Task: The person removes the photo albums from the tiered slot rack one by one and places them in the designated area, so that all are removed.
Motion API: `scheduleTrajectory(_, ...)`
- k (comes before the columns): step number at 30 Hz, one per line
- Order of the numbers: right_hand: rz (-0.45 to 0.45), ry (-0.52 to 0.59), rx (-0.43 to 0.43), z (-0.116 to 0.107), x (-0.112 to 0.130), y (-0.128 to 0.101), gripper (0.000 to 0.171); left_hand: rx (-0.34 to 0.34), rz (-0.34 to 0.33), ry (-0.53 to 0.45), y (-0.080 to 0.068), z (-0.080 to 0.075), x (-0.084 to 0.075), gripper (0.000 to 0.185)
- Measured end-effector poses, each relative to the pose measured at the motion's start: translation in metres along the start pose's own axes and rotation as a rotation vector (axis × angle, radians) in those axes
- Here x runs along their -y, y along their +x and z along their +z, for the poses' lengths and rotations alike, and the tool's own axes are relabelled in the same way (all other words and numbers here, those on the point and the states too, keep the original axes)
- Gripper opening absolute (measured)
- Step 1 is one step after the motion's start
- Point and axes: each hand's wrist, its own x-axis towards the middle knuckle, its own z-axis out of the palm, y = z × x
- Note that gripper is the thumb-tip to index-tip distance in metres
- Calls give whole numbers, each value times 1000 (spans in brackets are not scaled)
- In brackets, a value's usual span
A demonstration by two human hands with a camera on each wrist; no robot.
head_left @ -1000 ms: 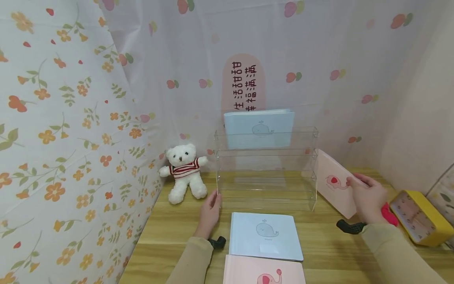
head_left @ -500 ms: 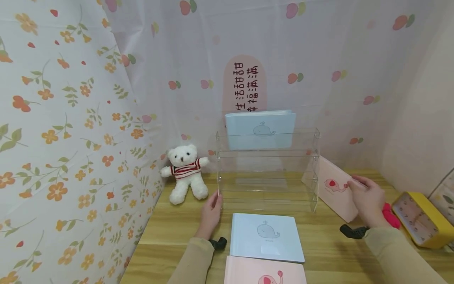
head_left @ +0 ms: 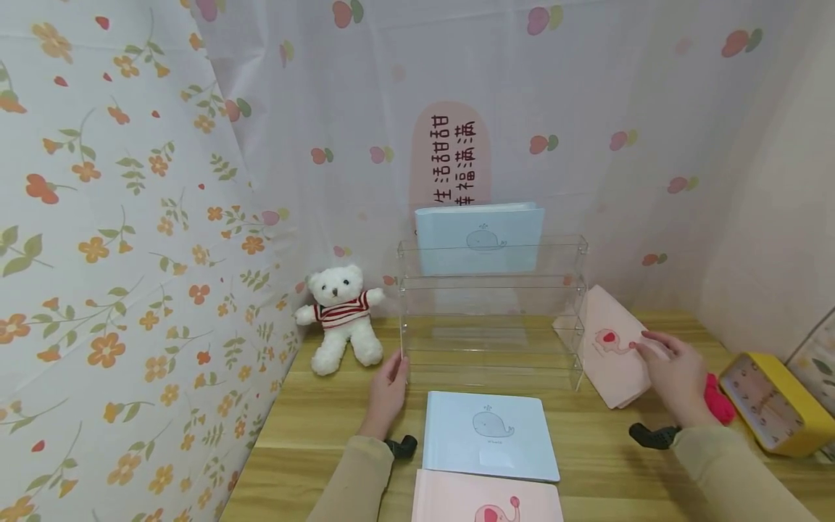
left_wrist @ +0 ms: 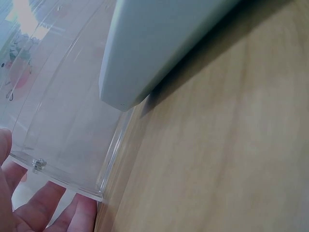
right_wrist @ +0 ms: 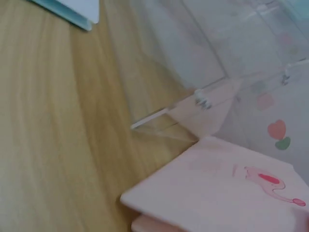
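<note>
Right hand [head_left: 675, 377] gripping tilted pink elephant book [head_left: 613, 348], lower edge on worktop [head_left: 587, 435] just right of clear acrylic rack [head_left: 492, 312]; left hand [head_left: 388, 391], fingers straight, touching rack's front-left corner

A white teddy bear [head_left: 339, 316] sits left of centre; a yellow clock [head_left: 773, 403] lies at the right edge

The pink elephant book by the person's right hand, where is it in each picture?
Head view: pink elephant book, right of middle, beside the clear shelf, under the right hand.
Left wrist view: not clearly in it; only faint pink through the plastic.
Right wrist view: bottom right.
Shared landmark: the clear shelf's bottom corner, also at bottom left in the left wrist view.
</note>
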Motion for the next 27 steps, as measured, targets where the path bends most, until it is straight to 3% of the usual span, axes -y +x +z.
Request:
scheduleTrajectory(5,29,-14,-1,4,-14,1,59,-19,23,9,1,1,4,55)
scheduleTrajectory(12,63,-78,29,9,-36,3,62,-33,-18,66,7,6,23,55)
scheduleTrajectory(16,76,-100,44,11,-46,0,64,-27,24,44,5,6,18,58)
scheduleTrajectory(20,56,-122,63,13,-51,-4,64,-26,19,63,4,5,14,56)
scheduleTrajectory(27,94,-143,124,16,-53,-7,71,16,-60,19,-2,0,-8,55)
